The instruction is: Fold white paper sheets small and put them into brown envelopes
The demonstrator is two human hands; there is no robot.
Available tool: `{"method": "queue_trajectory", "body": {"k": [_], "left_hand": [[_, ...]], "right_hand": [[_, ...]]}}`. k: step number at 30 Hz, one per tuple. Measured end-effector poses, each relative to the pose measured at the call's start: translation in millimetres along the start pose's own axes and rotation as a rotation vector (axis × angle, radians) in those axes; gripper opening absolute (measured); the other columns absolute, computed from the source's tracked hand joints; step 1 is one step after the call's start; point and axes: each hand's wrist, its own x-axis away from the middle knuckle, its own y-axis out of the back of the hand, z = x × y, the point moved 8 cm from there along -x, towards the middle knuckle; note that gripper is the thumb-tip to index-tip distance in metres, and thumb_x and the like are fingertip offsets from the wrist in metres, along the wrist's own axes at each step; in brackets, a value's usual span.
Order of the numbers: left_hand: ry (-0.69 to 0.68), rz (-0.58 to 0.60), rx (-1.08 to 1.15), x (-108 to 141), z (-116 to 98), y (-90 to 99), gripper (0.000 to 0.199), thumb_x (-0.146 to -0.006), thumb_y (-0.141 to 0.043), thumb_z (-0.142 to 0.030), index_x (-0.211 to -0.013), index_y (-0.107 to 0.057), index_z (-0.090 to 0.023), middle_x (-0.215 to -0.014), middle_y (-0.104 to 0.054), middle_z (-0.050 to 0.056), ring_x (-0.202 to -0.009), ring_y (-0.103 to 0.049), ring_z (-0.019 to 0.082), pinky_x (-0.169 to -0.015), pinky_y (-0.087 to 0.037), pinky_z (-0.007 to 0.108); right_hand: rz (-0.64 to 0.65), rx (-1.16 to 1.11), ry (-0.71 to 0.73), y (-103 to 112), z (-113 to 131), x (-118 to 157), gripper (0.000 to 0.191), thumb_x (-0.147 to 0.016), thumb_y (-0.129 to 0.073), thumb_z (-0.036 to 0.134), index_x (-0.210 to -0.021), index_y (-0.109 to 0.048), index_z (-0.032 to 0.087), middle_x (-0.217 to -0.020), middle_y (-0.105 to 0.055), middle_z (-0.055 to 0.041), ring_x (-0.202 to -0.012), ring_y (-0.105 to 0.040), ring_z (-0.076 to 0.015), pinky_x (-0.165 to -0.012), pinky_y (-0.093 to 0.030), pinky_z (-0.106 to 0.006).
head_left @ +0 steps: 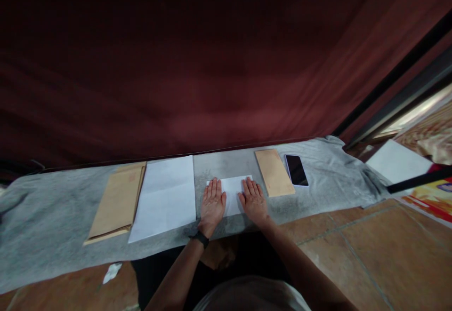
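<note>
A folded white paper (pixel 233 195) lies on the grey cloth in front of me. My left hand (pixel 213 203) rests flat on its left part, fingers stretched out, with a dark band on the wrist. Flat on the right part is my right hand (pixel 253 201), its fingers also extended. Neither hand grips anything. To the left lies a larger white sheet (pixel 167 198) with faint creases, beside a stack of brown envelopes (pixel 118 198). A single brown envelope (pixel 275 172) is just right of my right hand.
A phone (pixel 297 170) lies right of the single envelope on the grey cloth (pixel 328 179). A dark red curtain (pixel 212 66) hangs behind. White crumpled scrap (pixel 112 272) is on the tiled floor (pixel 388 250). At right are a white sheet (pixel 399 161) and a dark bar.
</note>
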Motion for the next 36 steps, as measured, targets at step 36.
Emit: {"method": "queue_trajectory", "body": {"k": [36], "left_hand": [[-0.123, 0.057, 0.037, 0, -48, -2.8, 0.054, -0.101, -0.033, -0.024, -0.154, -0.040, -0.015, -0.162, -0.039, 0.008, -0.153, -0.027, 0.027, -0.124, -0.028, 0.050]], "right_hand": [[-0.052, 0.060, 0.017, 6, 2, 1, 0.053, -0.105, -0.042, 0.035, -0.152, -0.044, 0.010, -0.157, -0.043, -0.0181, -0.145, -0.041, -0.0305, -0.118, -0.029, -0.048]]}}
